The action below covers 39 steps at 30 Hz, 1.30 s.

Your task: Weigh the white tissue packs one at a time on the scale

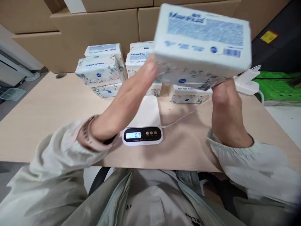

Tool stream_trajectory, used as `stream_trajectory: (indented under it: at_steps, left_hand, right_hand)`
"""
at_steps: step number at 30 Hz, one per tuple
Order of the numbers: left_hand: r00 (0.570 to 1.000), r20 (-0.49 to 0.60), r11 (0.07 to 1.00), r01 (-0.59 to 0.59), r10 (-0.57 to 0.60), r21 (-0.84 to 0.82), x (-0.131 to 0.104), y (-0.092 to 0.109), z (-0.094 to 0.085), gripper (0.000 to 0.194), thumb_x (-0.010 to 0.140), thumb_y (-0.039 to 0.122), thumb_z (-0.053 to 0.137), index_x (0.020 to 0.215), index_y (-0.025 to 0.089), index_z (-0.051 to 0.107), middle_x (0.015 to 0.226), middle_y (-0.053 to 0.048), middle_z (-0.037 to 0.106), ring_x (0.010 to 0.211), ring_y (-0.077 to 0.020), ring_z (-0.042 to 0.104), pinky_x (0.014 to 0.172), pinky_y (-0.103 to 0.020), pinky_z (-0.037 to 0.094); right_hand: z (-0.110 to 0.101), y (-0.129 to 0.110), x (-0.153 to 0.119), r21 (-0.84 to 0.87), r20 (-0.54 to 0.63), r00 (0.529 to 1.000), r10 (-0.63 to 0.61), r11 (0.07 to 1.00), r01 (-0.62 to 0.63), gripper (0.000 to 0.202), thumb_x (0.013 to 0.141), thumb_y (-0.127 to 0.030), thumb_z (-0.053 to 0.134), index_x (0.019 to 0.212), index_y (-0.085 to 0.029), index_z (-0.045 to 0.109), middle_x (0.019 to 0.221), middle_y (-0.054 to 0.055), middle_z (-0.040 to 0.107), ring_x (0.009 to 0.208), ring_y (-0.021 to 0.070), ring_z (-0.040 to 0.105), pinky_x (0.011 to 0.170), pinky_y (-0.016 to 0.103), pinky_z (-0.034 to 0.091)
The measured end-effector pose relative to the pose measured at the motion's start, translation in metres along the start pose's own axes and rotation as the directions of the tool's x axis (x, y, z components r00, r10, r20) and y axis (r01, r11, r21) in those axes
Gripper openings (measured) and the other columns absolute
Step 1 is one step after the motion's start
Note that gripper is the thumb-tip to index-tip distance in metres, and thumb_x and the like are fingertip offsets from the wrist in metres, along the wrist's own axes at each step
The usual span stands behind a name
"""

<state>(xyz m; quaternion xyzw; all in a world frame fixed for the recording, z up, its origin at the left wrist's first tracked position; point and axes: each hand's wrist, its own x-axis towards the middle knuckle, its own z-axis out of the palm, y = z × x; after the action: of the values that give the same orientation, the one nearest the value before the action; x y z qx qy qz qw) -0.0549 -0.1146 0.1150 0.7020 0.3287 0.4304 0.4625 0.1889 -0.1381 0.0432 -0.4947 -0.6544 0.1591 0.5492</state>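
Up in the air over the table's right half, a pack of tissues (202,59) is held between both hands, tilted so its printed side with a barcode faces me. My left hand (131,91) grips its left end, thumb showing and the other fingers hidden behind. At the lower right corner, my right hand (227,113) is closed on the same pack, its fingers partly out of sight. Below my left hand lies a white digital scale (150,110), its lit display (133,135) reading 0.0. Part of the scale is hidden by my left forearm.
Several more tissue packs (98,70) stand stacked at the back left and centre, with another pack (188,94) behind the held one. A white cable (183,118) runs from the scale towards a white power strip (246,83). Cardboard boxes (98,31) line the back.
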Motion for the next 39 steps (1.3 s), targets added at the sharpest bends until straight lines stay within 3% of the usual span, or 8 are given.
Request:
stream_trajectory:
  at_steps: [4, 7, 11, 16, 25, 29, 33, 39]
  left_hand:
    - [1.0, 0.013, 0.995, 0.011, -0.012, 0.1, -0.057, -0.024, -0.035, 0.059, 0.117, 0.061, 0.03, 0.158, 0.032, 0.061, 0.178, 0.007, 0.04, 0.174, -0.0259, 0.022, 0.146, -0.045, 0.016]
    - [0.991, -0.007, 0.985, 0.136, -0.137, 0.108, -0.083, -0.043, -0.048, 0.06, 0.117, 0.059, 0.028, 0.158, 0.031, 0.062, 0.176, 0.003, 0.045, 0.173, -0.0278, 0.024, 0.146, -0.048, 0.02]
    - [0.979, -0.049, 0.968, 0.204, -0.199, 0.146, -0.102, -0.052, -0.058, 0.061, 0.116, 0.06, 0.031, 0.16, 0.029, 0.06, 0.175, 0.0, 0.047, 0.173, -0.0298, 0.023, 0.146, -0.05, 0.018]
    - [0.965, -0.05, 0.942, 0.261, -0.256, 0.21, -0.114, -0.061, -0.066, 0.064, 0.114, 0.066, 0.034, 0.164, 0.032, 0.055, 0.176, 0.0, 0.044, 0.172, -0.0348, 0.024, 0.145, -0.061, 0.01]
    - [0.968, -0.013, 0.935, 0.245, -0.25, 0.256, -0.121, -0.085, -0.069, 0.06, 0.115, 0.062, 0.036, 0.169, 0.039, 0.044, 0.179, 0.003, 0.038, 0.172, -0.0308, 0.025, 0.145, -0.062, 0.008]
    - [0.969, -0.199, 0.95, 0.191, -0.143, 0.248, -0.111, -0.097, -0.076, 0.063, 0.113, 0.065, 0.04, 0.164, 0.031, 0.055, 0.174, -0.003, 0.048, 0.167, -0.0327, 0.038, 0.143, -0.063, 0.02]
    - [0.899, -0.435, 0.993, 0.089, -0.045, 0.083, -0.096, -0.117, -0.082, 0.058, 0.112, 0.065, 0.044, 0.152, 0.029, 0.066, 0.163, -0.006, 0.061, 0.158, -0.0352, 0.053, 0.136, -0.064, 0.037]
    - [0.864, -0.458, 0.977, 0.161, -0.208, -0.14, -0.095, -0.132, -0.081, 0.048, 0.105, 0.065, 0.054, 0.134, 0.034, 0.075, 0.15, -0.004, 0.071, 0.148, -0.0354, 0.061, 0.126, -0.062, 0.049]
  right_hand:
    - [0.024, -0.019, -0.012, 0.124, 0.269, 0.954, -0.134, 0.987, 0.104, 0.064, 0.113, -0.062, 0.04, 0.168, -0.029, 0.041, 0.179, 0.006, 0.043, 0.168, 0.0329, 0.037, 0.14, 0.067, 0.026]
    - [0.043, -0.013, -0.025, 0.19, 0.35, 0.93, -0.11, 0.981, 0.044, 0.072, 0.112, -0.06, 0.045, 0.176, -0.035, 0.023, 0.188, 0.0, 0.02, 0.175, 0.0291, 0.018, 0.144, 0.061, 0.016]
    - [0.06, 0.001, -0.046, 0.207, 0.449, 0.893, -0.041, 0.977, -0.059, 0.075, 0.113, -0.056, 0.046, 0.177, -0.042, 0.01, 0.189, -0.006, 0.01, 0.176, 0.0262, 0.013, 0.145, 0.059, 0.015]
    - [0.071, 0.011, -0.064, 0.187, 0.483, 0.876, -0.005, 0.978, -0.097, 0.069, 0.115, -0.052, 0.039, 0.177, -0.042, 0.01, 0.188, -0.003, 0.02, 0.176, 0.0262, 0.014, 0.145, 0.064, 0.016]
    - [0.076, 0.022, -0.063, 0.141, 0.467, 0.884, 0.006, 0.987, -0.08, 0.06, 0.115, -0.053, 0.035, 0.174, -0.041, 0.029, 0.182, -0.002, 0.038, 0.172, 0.026, 0.029, 0.142, 0.061, 0.028]
    - [0.068, 0.032, -0.07, 0.079, 0.325, 0.943, 0.064, 0.992, -0.095, 0.06, 0.113, -0.052, 0.045, 0.171, -0.041, 0.038, 0.177, 0.0, 0.047, 0.168, 0.0293, 0.038, 0.141, 0.06, 0.032]
    - [0.062, 0.038, -0.074, 0.074, 0.018, 1.0, 0.019, 0.997, -0.021, 0.051, 0.113, -0.042, 0.049, 0.163, -0.041, 0.052, 0.161, 0.002, 0.065, 0.154, 0.0303, 0.058, 0.132, 0.06, 0.043]
    - [0.064, 0.033, -0.069, 0.104, -0.204, 0.979, -0.014, 0.994, 0.036, 0.046, 0.11, -0.039, 0.055, 0.154, -0.04, 0.064, 0.145, 0.005, 0.074, 0.138, 0.0324, 0.071, 0.12, 0.058, 0.051]
